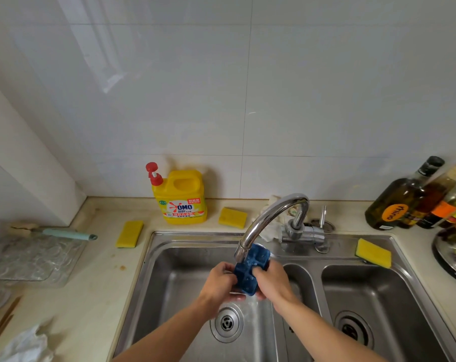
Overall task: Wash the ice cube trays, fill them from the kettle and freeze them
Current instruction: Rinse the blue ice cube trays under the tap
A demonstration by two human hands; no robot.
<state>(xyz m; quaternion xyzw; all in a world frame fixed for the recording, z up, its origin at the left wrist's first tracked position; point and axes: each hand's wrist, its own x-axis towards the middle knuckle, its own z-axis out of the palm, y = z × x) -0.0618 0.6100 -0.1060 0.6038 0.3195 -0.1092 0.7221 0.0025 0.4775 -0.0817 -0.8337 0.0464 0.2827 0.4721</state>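
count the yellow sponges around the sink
3 yellow rectangular sponges: one on the beige counter left of the stainless steel sink, one behind it beside the yellow detergent jug, one on the sink's rim at right. Others may be hidden.

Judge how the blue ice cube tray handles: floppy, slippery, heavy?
Probably slippery: the blue ice cube tray sits under the faucet, water running off. Likely light: left hand and right hand hold it aloft. Rounded edges hint at flexible silicone.
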